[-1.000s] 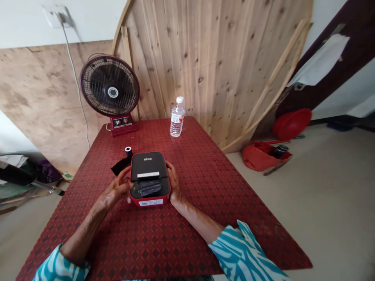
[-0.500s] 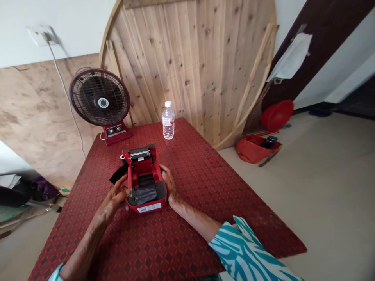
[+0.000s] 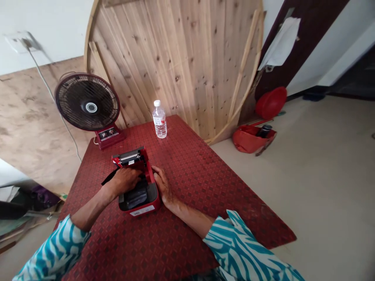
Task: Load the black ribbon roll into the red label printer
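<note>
A red and black label printer [image 3: 157, 201] sits on the table with its lid [image 3: 131, 157] raised toward the far side. My left hand [image 3: 126, 180] reaches over its left wall into the open compartment, and the fingertips are hidden inside. Against the right wall, my right hand [image 3: 163, 185] grips the casing with bent fingers. A dark, glossy strip [image 3: 137, 197] lies over the front of the compartment. Some black material [image 3: 109, 177] sticks out at the left, partly behind my left hand. A white label [image 3: 142, 210] is on the printer's front.
The table [image 3: 199, 183] has a red patterned cover. A clear water bottle [image 3: 159, 123] and a dark red fan [image 3: 88, 102] stand at its far end. Behind leans a large round wooden board [image 3: 181, 66]. On the floor at right are a red bag [image 3: 246, 139] and a red basin [image 3: 271, 103].
My left hand has left the printer's left side and moved up and inward, into the compartment. My right hand stays on the right side. The whole view has shifted slightly.
</note>
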`<state>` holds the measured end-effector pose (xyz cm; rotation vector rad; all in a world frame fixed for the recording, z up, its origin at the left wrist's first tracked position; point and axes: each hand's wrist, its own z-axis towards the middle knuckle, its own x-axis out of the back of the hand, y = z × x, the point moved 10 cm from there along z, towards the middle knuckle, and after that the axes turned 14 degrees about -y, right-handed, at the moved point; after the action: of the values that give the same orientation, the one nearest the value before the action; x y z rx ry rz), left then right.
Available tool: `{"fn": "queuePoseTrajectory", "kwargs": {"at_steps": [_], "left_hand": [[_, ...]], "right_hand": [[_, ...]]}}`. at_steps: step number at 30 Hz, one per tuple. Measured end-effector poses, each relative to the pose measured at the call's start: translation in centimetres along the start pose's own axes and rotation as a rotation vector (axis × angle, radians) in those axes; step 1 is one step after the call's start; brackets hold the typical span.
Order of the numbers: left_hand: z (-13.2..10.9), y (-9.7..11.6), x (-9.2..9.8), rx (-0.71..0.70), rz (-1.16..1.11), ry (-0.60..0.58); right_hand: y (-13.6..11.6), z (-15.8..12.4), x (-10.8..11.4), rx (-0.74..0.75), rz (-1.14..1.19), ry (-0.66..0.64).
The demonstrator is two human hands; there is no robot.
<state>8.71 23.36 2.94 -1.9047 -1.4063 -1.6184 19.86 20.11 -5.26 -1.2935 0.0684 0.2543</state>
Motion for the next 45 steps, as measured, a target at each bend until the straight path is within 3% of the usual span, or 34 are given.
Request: {"fn": "queuePoseTrajectory", "kwargs": {"at_steps": [5, 10, 13, 16, 18, 20, 23, 25, 28, 32, 35, 40, 45], "left_hand": [[0.5, 0.2, -0.7, -0.028, 0.047, -0.125], [0.2, 0.8, -1.1, -0.036, 0.065, -0.167], [-1.7, 1.7, 0.2, -0.063, 0.066, -0.084], [-6.2, 1.7, 3.6, -0.079, -0.005, 0.081], [-9.8, -0.5, 6.4, -0.014, -0.124, 0.207], [-13.1, -4.1, 9.0, 0.074, -0.227, 0.366], [-15.5, -10.9, 10.1, 0.164, -0.495, 0.526], [-15.1, -14.8, 9.2, 0.151, -0.672, 0.586], [-12.1, -18.3, 6.8, 0.112, -0.732, 0.567], [-7.9, -20.1, 3.3, 0.110, -0.714, 0.496], [-6.4, -20.6, 2.0, 0.128, -0.669, 0.436], [-6.2, -20.8, 3.3, 0.177, -0.539, 0.374], [-4.1, -18.8, 5.3, 0.204, -0.402, 0.343]], "right_hand": [[0.2, 0.0, 0.1, 0.008, 0.002, -0.004], [0.5, 0.0, 0.3, -0.008, 0.012, -0.009], [0.6, 0.1, 0.3, -0.018, 0.004, -0.022], [0.7, 0.0, 0.2, -0.029, -0.017, -0.037], [0.7, -0.1, 0.1, -0.045, -0.023, -0.060], [0.6, -0.2, 0.0, -0.061, -0.025, -0.074], [0.7, -0.3, 0.0, -0.086, -0.028, -0.068], [0.9, -0.4, 0.1, -0.103, -0.029, -0.058], [0.9, -0.4, 0.0, -0.115, -0.030, -0.055], [1.0, -0.5, -0.1, -0.124, -0.024, -0.058], [1.1, -0.5, 0.0, -0.123, -0.026, -0.047], [1.5, -0.5, 0.0, -0.132, -0.024, -0.047], [1.4, -0.4, 0.1, -0.126, -0.027, -0.047]]}}
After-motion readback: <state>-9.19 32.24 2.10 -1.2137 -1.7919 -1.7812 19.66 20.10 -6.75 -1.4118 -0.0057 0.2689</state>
